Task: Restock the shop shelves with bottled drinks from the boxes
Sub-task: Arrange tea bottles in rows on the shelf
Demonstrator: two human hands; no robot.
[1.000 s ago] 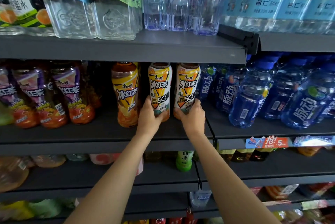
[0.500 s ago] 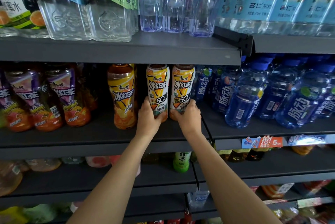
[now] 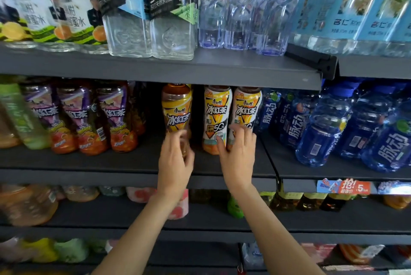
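On the middle shelf (image 3: 133, 161) stand three iced tea bottles. My left hand (image 3: 175, 161) is blurred at the base of the yellow iced tea bottle (image 3: 176, 108), its fingers curled round the lower part. To the right, two white-and-yellow iced tea bottles (image 3: 216, 114) (image 3: 246, 108) stand side by side and upright. My right hand (image 3: 239, 154) lies against their lower fronts with the fingers spread, touching both.
Purple-labelled tea bottles (image 3: 77, 116) stand to the left, blue drink bottles (image 3: 324, 128) to the right past a shelf divider (image 3: 270, 159). The upper shelf (image 3: 222, 70) hangs just above the bottle caps, loaded with soda and water bottles. Lower shelves hold more drinks.
My left hand has let go of the left white-and-yellow bottle and moved left to the yellow bottle. My right hand has loosened its grip and spread its fingers over both white-and-yellow bottles.
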